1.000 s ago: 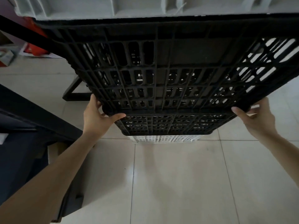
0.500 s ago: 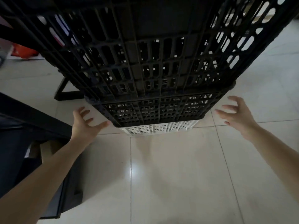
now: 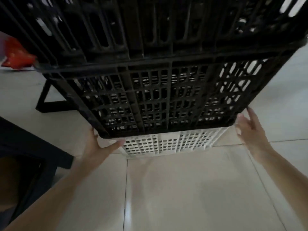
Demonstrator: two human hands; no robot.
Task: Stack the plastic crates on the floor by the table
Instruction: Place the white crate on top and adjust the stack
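Floor [image 3: 183, 189]: pale glossy tiles, grout lines visible, bearing the whole stack.

Upper black crate [image 3: 133, 27]: fills the top of the view, lattice walls, seated on the crate below it; the picture is blurred here and its top edge is out of frame.

Lower black crate [image 3: 166, 100]: lattice side wall facing the camera, its bottom rim overhanging the white crate beneath.

White crate [image 3: 168, 144]: lowest of the stack, standing on the floor, only its near wall showing below the black rim.

Table [image 3: 25, 144]: dark, at the left edge, beside the stack; a black frame leg [image 3: 50, 104] stands on the floor behind the crates' left corner.

Red item [image 3: 16, 55]: on the floor at far left, behind the stack (too blurred to identify).

Left hand [image 3: 98, 147]: at the lower left corner of the lower black crate. Fingers spread wide, thumb [image 3: 116, 144] extended across the front of the white crate's upper corner; the upper fingers lie against or just beside the black rim, contact cannot be confirmed. Nothing is enclosed.

Right hand [image 3: 250, 129]: just beside the lower right corner of the lower black crate. Fingers open and splayed, the uppermost fingertip [image 3: 249, 110] at the crate's corner edge, touching or nearly so. Nothing is gripped.
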